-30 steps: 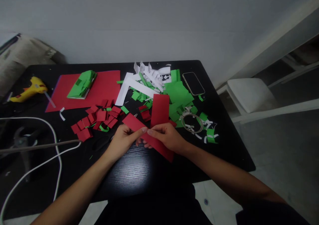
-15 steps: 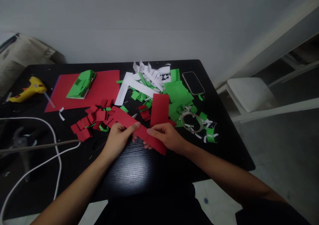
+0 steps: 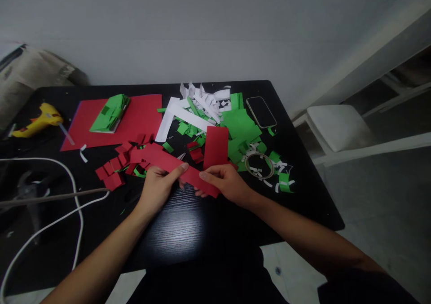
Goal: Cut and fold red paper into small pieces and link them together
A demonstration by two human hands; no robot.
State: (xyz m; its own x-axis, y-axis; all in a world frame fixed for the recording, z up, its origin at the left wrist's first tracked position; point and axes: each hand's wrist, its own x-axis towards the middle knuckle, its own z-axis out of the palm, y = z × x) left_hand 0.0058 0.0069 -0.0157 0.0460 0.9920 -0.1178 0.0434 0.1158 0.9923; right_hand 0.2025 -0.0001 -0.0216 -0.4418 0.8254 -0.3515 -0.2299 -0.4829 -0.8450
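Left hand (image 3: 158, 185) and right hand (image 3: 225, 182) close together, each pinching a long red paper strip (image 3: 164, 159). Strip flat, matte, straight-edged, slanting low over the glossy black desk (image 3: 175, 232), front-middle. Bare desk toward the near edge. Behind the strip: small red squares (image 3: 114, 167), green scraps (image 3: 240, 124). Tape ring (image 3: 259, 165) just right. White cable (image 3: 76, 196) loops at left.
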